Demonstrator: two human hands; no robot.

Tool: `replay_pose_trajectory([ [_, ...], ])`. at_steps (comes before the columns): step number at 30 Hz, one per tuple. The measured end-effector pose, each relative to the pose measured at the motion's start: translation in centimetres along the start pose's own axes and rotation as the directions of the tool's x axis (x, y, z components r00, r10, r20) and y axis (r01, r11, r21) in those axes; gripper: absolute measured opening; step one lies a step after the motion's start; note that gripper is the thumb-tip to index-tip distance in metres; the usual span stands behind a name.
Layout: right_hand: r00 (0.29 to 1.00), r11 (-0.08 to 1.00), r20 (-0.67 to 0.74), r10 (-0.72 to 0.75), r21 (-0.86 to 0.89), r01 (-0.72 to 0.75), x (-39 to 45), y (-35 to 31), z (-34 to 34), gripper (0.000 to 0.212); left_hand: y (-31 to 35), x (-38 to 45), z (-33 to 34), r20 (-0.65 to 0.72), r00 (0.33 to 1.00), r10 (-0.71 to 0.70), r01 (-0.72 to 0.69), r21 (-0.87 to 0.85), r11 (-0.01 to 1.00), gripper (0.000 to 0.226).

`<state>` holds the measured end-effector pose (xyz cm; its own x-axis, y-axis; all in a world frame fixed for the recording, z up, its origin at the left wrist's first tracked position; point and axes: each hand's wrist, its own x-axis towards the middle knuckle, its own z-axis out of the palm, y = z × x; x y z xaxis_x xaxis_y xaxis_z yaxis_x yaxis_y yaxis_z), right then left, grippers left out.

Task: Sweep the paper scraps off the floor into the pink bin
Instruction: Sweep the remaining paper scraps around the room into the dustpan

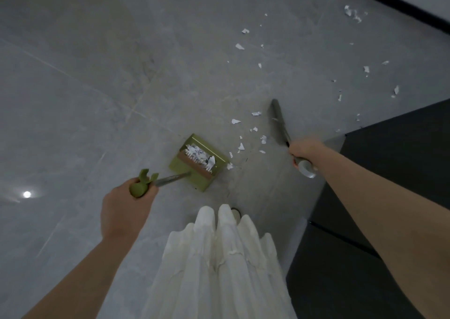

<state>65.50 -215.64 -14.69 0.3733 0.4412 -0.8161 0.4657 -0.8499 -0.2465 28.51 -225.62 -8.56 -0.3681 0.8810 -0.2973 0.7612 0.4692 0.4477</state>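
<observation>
A green dustpan [194, 177] stands on the grey floor at centre, with white paper scraps [200, 157] piled inside it. My left hand [123, 212] grips the green top of its long handle [142, 184]. My right hand [306, 150] grips the grey broom handle [305, 166]; the broom [280, 121] reaches down to the floor right of the dustpan. Several loose paper scraps [252, 133] lie between dustpan and broom. More paper scraps [353, 14] are scattered toward the far right wall. The pink bin is not in view.
A dark cabinet [389, 197] fills the right side, close to my right arm. A black skirting line [394, 4] runs along the wall at top right. My white pleated skirt [219, 265] hangs at bottom centre. Bare grey tiles [85, 75] spread to the left.
</observation>
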Motion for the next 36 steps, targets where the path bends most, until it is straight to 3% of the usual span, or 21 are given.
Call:
replay_pose_trajectory([
  [4, 0.998, 0.977, -0.006, -0.067, -0.204, 0.064, -1.3, -1.1, 1.2, 0.015, -0.8, 0.0, -0.2, -0.001, 1.0, 0.005, -0.005, 0.021, 1.0, 0.033],
  [10, 0.988, 0.803, 0.079, -0.136, -0.575, 0.157, -4.3, 0.1, 3.5, 0.01, -3.6, -0.3, -1.0, 0.024, 1.0, 0.017, -0.017, -0.012, 1.0, 0.03],
  [16, 0.987, 0.658, 0.114, -0.113, -0.736, 0.16, -6.7, 4.2, 5.8, 0.019, -6.1, -1.1, -1.8, 0.073, 0.994, 0.081, -0.079, -0.04, 0.996, 0.028],
  [20, 0.985, 0.633, 0.156, -0.071, -0.757, 0.165, -9.5, 6.5, 8.4, 0.026, -8.1, -1.5, -2.5, 0.101, 0.989, 0.104, -0.102, -0.03, 0.994, 0.03],
  [26, 0.986, 0.732, 0.162, -0.048, -0.666, 0.145, -14.2, 7.4, 10.8, 0.023, -10.1, -1.9, -4.0, 0.101, 0.985, 0.143, -0.14, -0.031, 0.99, 0.032],
  [29, 0.99, 0.82, 0.133, -0.05, -0.56, 0.116, -16.0, 7.2, 10.1, 0.023, -10.9, -2.0, -4.8, 0.109, 0.982, 0.154, -0.151, -0.033, 0.988, 0.03],
  [36, 1.0, 0.872, 0.024, -0.007, -0.49, 0.018, -18.2, 7.7, 10.2, 0.018, -11.6, -2.2, -5.6, 0.154, 0.963, 0.221, -0.226, 0.018, 0.974, 0.021],
])
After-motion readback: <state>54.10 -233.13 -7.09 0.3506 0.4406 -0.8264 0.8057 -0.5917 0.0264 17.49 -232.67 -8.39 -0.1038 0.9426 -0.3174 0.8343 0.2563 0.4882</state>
